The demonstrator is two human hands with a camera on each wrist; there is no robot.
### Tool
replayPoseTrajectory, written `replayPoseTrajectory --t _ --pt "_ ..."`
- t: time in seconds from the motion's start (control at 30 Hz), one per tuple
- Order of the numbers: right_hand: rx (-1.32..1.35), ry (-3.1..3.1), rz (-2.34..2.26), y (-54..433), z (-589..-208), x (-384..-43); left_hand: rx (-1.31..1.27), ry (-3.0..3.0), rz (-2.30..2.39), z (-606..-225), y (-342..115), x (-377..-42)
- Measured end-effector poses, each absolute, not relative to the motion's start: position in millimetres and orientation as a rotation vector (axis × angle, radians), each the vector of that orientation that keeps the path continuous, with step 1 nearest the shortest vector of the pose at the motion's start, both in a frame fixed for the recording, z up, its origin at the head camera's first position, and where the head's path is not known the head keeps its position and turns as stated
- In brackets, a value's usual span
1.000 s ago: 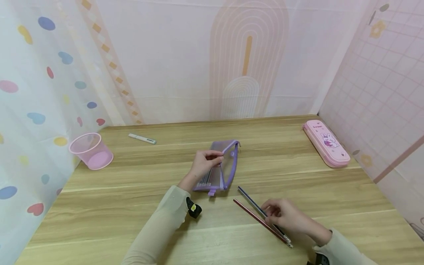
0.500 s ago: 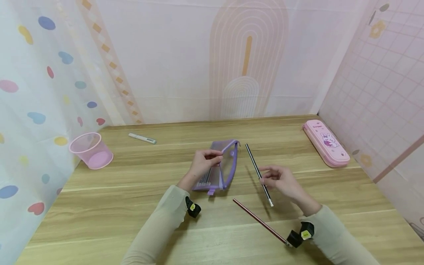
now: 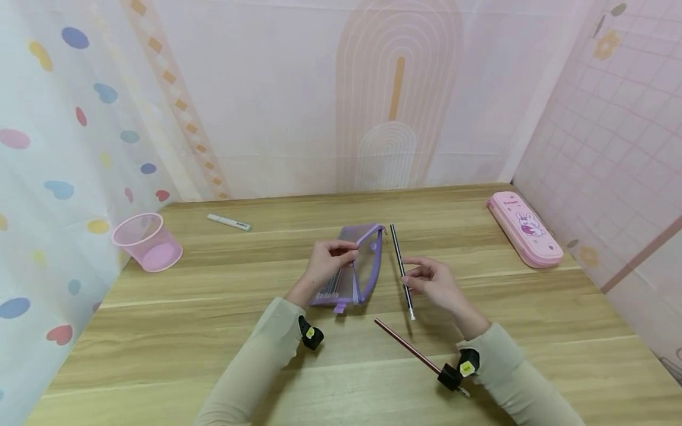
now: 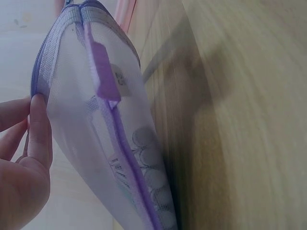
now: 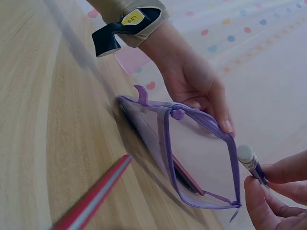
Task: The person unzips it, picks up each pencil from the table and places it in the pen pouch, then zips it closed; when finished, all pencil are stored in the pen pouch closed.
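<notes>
A purple-trimmed mesh pencil pouch (image 3: 367,266) lies mid-table, its zipped mouth gaping toward the right. My left hand (image 3: 331,263) pinches the upper edge of that mouth between thumb and fingers. Several pencils with white ends (image 4: 154,178) show through the mesh in the left wrist view. Just right of the pouch, my right hand (image 3: 434,285) pinches a dark striped pencil (image 3: 401,258) around its middle, raised over the table, its eraser end toward me. A red pencil (image 3: 407,346) lies on the table nearer me, partly covered by the right wrist camera in the head view.
A pink cup (image 3: 149,242) stands tilted at the left edge. Behind it to the right lies a white marker-like stick (image 3: 229,222). A pink bunny pencil case (image 3: 524,229) rests at the far right. Patterned curtains border the table.
My right hand has lifted the dark pencil from beside the red one and carried it forward and left to the pouch. My left hand has kept its hold on the pouch edge.
</notes>
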State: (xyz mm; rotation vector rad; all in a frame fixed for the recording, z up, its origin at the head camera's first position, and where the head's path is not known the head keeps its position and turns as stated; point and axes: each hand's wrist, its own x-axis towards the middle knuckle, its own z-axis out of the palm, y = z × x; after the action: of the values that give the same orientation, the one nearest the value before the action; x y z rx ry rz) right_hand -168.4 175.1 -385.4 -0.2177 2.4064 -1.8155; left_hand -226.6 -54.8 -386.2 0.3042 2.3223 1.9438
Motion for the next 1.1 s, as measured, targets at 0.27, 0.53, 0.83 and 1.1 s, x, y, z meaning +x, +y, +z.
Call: replayPoseTrajectory --t 0.27,0.53,0.83,1.1 --pt "-0.196 2.348 -1.878 170 -389 -168 0.321 2.333 1.933 -387 -55 -227" --pt "-0.212 2.275 -1.861 164 -392 -169 0.335 2.327 1.932 -387 -55 -227" --pt "-0.062 2.189 -1.842 142 -398 -190 0.361 2.337 1.926 -388 -52 -227" --pt "0.034 2.175 -1.922 126 -403 -203 0.425 2.338 1.929 -391 -51 -226"
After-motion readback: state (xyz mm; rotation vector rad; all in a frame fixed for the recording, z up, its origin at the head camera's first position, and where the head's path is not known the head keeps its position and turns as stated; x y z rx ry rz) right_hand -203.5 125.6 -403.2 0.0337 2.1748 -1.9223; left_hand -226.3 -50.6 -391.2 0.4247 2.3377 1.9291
